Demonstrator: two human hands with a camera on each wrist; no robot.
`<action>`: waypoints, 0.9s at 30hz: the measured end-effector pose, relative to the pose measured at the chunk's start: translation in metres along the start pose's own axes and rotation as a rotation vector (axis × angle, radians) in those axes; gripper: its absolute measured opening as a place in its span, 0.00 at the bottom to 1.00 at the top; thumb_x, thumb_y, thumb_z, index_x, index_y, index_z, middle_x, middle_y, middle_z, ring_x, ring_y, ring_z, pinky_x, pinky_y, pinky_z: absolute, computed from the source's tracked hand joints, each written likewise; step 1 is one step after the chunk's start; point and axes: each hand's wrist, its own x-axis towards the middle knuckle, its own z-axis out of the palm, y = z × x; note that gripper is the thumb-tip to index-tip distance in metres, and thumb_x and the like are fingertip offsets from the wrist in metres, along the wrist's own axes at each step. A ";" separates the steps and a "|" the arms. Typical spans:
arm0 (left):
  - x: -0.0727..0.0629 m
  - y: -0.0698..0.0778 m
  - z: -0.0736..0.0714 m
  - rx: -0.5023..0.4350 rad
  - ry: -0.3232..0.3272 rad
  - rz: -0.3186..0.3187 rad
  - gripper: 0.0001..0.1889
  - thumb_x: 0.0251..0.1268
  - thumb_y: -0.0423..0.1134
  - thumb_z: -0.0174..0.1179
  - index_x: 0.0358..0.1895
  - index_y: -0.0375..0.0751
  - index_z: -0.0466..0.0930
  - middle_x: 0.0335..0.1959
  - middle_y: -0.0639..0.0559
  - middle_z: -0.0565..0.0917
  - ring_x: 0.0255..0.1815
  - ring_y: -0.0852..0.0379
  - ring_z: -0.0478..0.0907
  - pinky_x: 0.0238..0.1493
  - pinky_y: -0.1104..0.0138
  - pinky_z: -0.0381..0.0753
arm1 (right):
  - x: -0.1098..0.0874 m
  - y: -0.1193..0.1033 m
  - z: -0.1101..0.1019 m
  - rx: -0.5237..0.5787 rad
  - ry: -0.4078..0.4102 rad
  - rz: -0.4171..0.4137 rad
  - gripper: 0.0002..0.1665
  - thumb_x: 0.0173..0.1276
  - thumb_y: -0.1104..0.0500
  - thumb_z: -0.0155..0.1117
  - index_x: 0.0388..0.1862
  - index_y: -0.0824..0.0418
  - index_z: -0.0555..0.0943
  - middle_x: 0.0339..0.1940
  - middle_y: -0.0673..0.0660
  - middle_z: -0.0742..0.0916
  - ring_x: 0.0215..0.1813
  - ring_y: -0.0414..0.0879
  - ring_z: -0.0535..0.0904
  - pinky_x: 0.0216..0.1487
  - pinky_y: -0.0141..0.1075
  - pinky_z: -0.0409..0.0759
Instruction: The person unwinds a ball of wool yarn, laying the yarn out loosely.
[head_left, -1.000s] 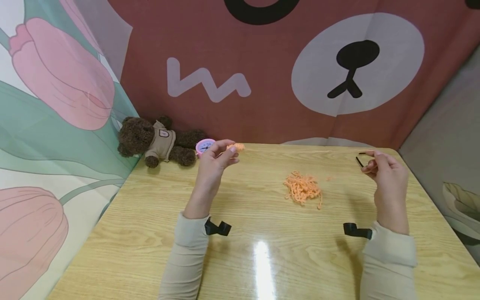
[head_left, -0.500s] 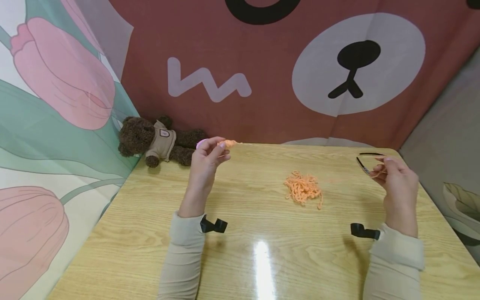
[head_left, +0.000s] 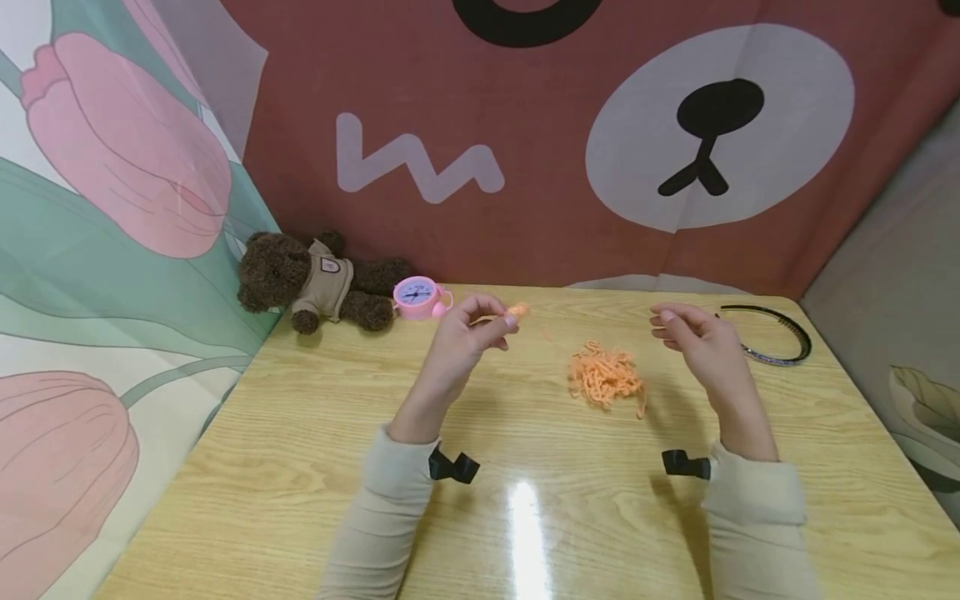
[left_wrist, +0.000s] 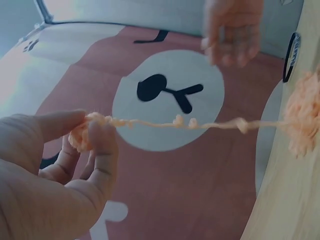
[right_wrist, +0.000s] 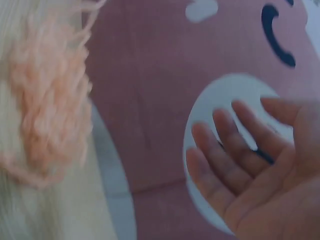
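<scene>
My left hand (head_left: 459, 350) pinches a small wound bundle of orange yarn (head_left: 517, 312) between thumb and fingers, above the back of the table. In the left wrist view a thin, knobbly yarn strand (left_wrist: 215, 125) runs from that bundle toward the loose yarn pile (left_wrist: 302, 117). This tangled orange pile (head_left: 604, 377) lies on the table between the two hands. To its right, my right hand (head_left: 705, 350) is held up, its fingers loosely bent. Nothing shows between those fingers in the right wrist view, where the hand (right_wrist: 250, 165) has its palm turned up.
A black headband (head_left: 804, 337) with a bluish patterned side lies at the table's back right. At the back left are a pink alarm clock (head_left: 417, 297) and a brown teddy bear (head_left: 322, 283) on its side. A printed curtain (head_left: 525, 233) hangs behind the wooden table (head_left: 600, 500).
My right hand has let go of the stretched strand and moved left, uncovering the headband. The left hand has moved right with the yarn bundle, uncovering the clock.
</scene>
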 end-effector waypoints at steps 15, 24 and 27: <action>-0.005 -0.007 0.021 0.176 -0.173 -0.081 0.15 0.75 0.39 0.59 0.61 0.44 0.77 0.46 0.44 0.85 0.37 0.52 0.83 0.31 0.68 0.78 | -0.018 -0.058 0.075 0.027 -0.374 -0.141 0.29 0.77 0.46 0.60 0.73 0.50 0.73 0.51 0.58 0.88 0.48 0.50 0.85 0.43 0.38 0.85; -0.003 -0.008 0.016 0.143 -0.116 -0.067 0.12 0.72 0.38 0.63 0.55 0.40 0.82 0.46 0.49 0.84 0.42 0.51 0.82 0.41 0.67 0.85 | -0.019 -0.054 0.061 0.032 -0.142 -0.148 0.23 0.79 0.42 0.55 0.52 0.55 0.87 0.31 0.56 0.84 0.24 0.47 0.73 0.17 0.37 0.71; -0.002 -0.006 0.013 0.073 -0.066 -0.072 0.12 0.72 0.36 0.62 0.54 0.38 0.80 0.44 0.50 0.82 0.42 0.52 0.83 0.43 0.67 0.86 | -0.017 -0.050 0.052 0.064 -0.065 -0.148 0.24 0.79 0.42 0.54 0.54 0.58 0.86 0.28 0.57 0.83 0.33 0.48 0.79 0.29 0.34 0.80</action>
